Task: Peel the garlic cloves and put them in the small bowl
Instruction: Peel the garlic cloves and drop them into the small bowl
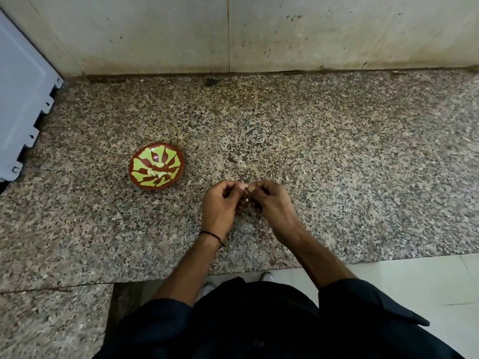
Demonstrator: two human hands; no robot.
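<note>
A small brown bowl (157, 165) with a yellow-green pattern sits on the speckled granite counter, left of my hands. A few pale peeled cloves (158, 173) lie in its middle. My left hand (220, 203) and my right hand (269, 200) meet fingertip to fingertip above the counter. Between them they pinch a small pale garlic clove (248, 188), mostly hidden by the fingers. A dark thread band circles my left wrist.
The granite counter (337, 164) runs back to a stained tiled wall (259, 35). A grey-white appliance panel (23, 99) stands at the far left. The counter's front edge lies just below my wrists, with pale floor tiles (427, 286) beyond.
</note>
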